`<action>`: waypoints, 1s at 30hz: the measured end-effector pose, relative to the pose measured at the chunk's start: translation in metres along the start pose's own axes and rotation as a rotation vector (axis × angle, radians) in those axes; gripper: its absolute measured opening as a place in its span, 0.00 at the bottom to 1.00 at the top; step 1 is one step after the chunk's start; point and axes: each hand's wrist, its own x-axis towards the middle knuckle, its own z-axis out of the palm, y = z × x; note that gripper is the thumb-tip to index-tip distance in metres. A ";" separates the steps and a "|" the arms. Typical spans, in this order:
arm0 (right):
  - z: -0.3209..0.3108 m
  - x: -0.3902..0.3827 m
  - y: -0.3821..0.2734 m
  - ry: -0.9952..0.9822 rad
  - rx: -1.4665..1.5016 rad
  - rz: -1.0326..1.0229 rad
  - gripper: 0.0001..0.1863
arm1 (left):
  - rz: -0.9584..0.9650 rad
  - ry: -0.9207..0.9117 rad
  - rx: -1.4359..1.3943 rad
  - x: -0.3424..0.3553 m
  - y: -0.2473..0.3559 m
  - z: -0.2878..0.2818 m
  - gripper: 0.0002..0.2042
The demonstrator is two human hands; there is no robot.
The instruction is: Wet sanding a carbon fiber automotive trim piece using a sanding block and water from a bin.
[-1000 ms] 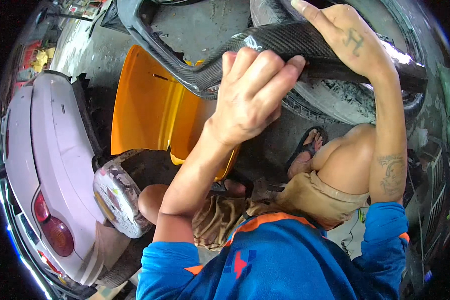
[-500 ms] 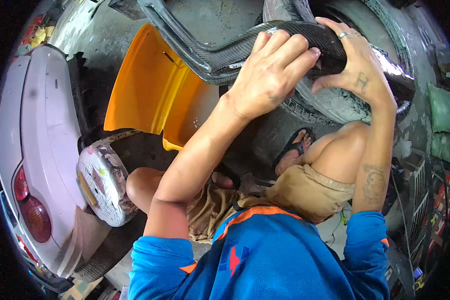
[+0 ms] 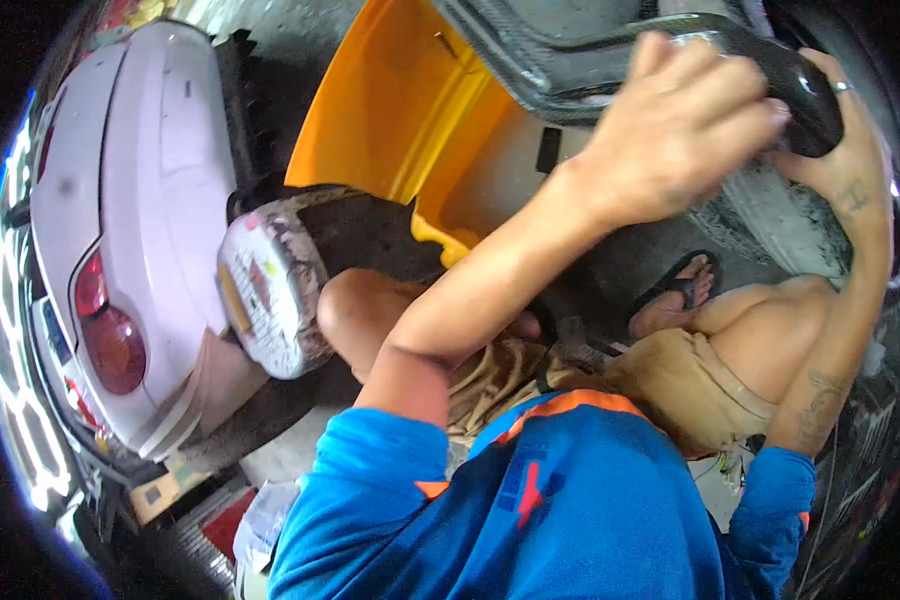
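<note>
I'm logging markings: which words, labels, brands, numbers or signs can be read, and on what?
Blue shirt: red-and-blue emblem, no readable words.
Right hand: a dark letter-like mark, not transcribed.
Right forearm: tattoo too blurred to read.
I make out no other text.

It's an auto workshop; pale car (image 3: pixel 160 190), orange panel (image 3: pixel 365 115).

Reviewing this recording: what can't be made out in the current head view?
1. Whether the person's left hand holds anything: its own back hides the palm, and the hand is blurred in the head view.
2. The glossy black woven-patterned part: cut off by the head view's top edge.
3. The curved orange-yellow panel: its top is cut off by that same edge in the head view.
</note>
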 end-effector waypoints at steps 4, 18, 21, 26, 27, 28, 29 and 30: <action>0.008 0.000 -0.011 0.013 0.087 -0.021 0.46 | 0.013 0.041 0.045 -0.007 -0.004 0.019 0.12; 0.000 -0.013 -0.102 0.458 -0.179 -0.133 0.26 | 0.085 0.029 0.113 0.003 -0.006 0.017 0.22; -0.003 -0.009 -0.053 0.162 -0.132 -0.012 0.42 | -0.004 0.035 0.167 0.002 0.006 0.012 0.16; 0.007 -0.010 -0.040 0.316 -0.138 -0.189 0.40 | -0.102 0.037 0.196 0.000 0.017 0.012 0.18; 0.008 -0.009 -0.040 0.305 -0.139 -0.186 0.40 | -0.092 0.034 0.196 0.000 0.017 0.012 0.18; 0.009 -0.008 -0.039 0.293 -0.139 -0.184 0.40 | -0.114 0.041 0.204 -0.001 0.017 0.012 0.18; 0.009 -0.008 -0.039 0.304 -0.134 -0.181 0.40 | -0.136 0.048 0.213 -0.002 0.017 0.013 0.18; 0.009 -0.007 -0.038 0.286 -0.144 -0.172 0.40 | -0.129 0.052 0.231 -0.003 0.017 0.013 0.19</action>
